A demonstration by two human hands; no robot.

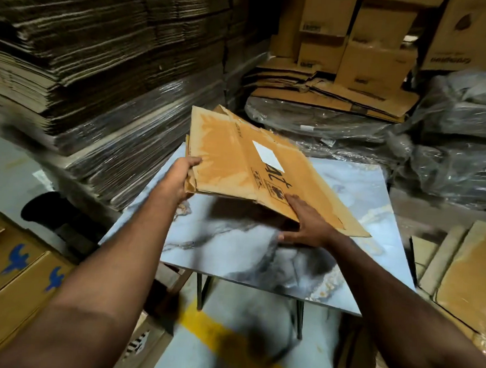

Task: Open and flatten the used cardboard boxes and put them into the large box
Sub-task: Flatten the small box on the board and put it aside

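A flattened brown cardboard box (237,161) with a white label and black print hangs tilted above a marble-patterned table (260,258). My left hand (177,177) grips its left edge, fingers under and thumb at the rim. My right hand (307,223) holds the near right edge, fingers lying on the printed face and the thumb beneath. An open box (462,274) with flattened cardboard inside stands at the right.
Tall stacks of flat cardboard sheets (87,63) fill the left and back. Brown boxes (375,50) and plastic-wrapped bundles (449,144) crowd the back right. Boxes with blue prints (15,270) sit at the near left. A yellow floor stripe (222,337) runs under the table.
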